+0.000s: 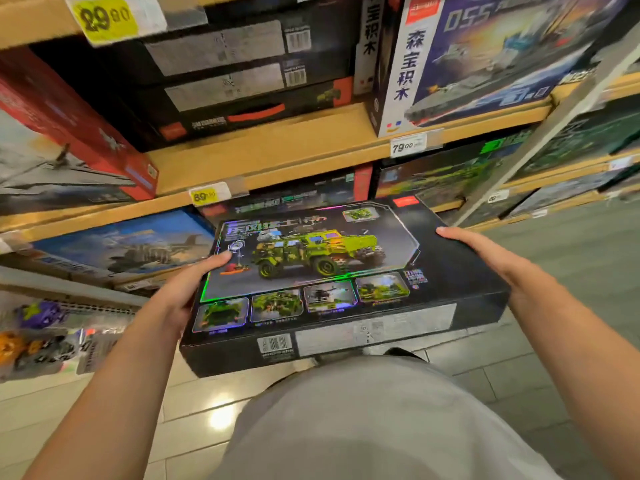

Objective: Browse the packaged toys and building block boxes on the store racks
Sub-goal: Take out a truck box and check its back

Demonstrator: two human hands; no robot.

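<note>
Two hands carry one black box (332, 282) flat, picture side up, in front of the rack. The left hand (183, 292) grips the box's left edge, thumb laid over the top face beside the printed green truck, fingers hidden beneath. The right hand (491, 261) lies along the right edge with fingers fairly straight on the top near the far corner; whether any curl under cannot be seen, so it reads as pressing rather than clasping.

Beyond the grip, just past the box's far edge, runs a wooden shelf (277, 157) with a yellow price tag (204, 195). Above the right hand stands a warship box (485, 60) over a white tag (407, 146). Left of the left hand lies a blue box (121, 244), and lower still some small packaged toys (38, 337).

Judging by this, the step in hand is inspection of one building-block set, with browsing partway along. The next move likely calls for a firm two-sided hold while turning the box or sliding it level into a shelf gap.
</note>
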